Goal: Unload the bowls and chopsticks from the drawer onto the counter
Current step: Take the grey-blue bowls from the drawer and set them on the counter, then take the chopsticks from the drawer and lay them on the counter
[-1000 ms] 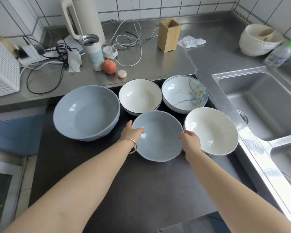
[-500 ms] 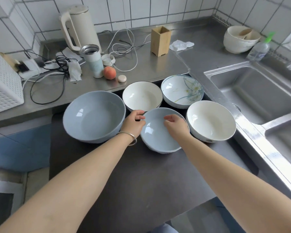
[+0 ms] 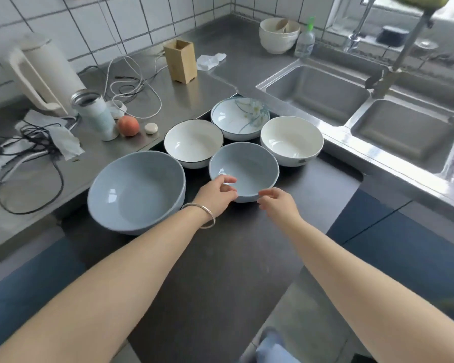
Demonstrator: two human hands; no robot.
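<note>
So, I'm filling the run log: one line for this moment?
left hand: grips small blue bowl rim | right hand: open beside it | bowl: in drawer

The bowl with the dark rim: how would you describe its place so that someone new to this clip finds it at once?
Start at the steel counter left of the sink, then drop to the five bowls on the dark pulled-out surface below it. The dark-rimmed white bowl sits in the back row, left of the flower-painted bowl. It alone has a thin dark line round its rim; the other white bowl has none.
</note>
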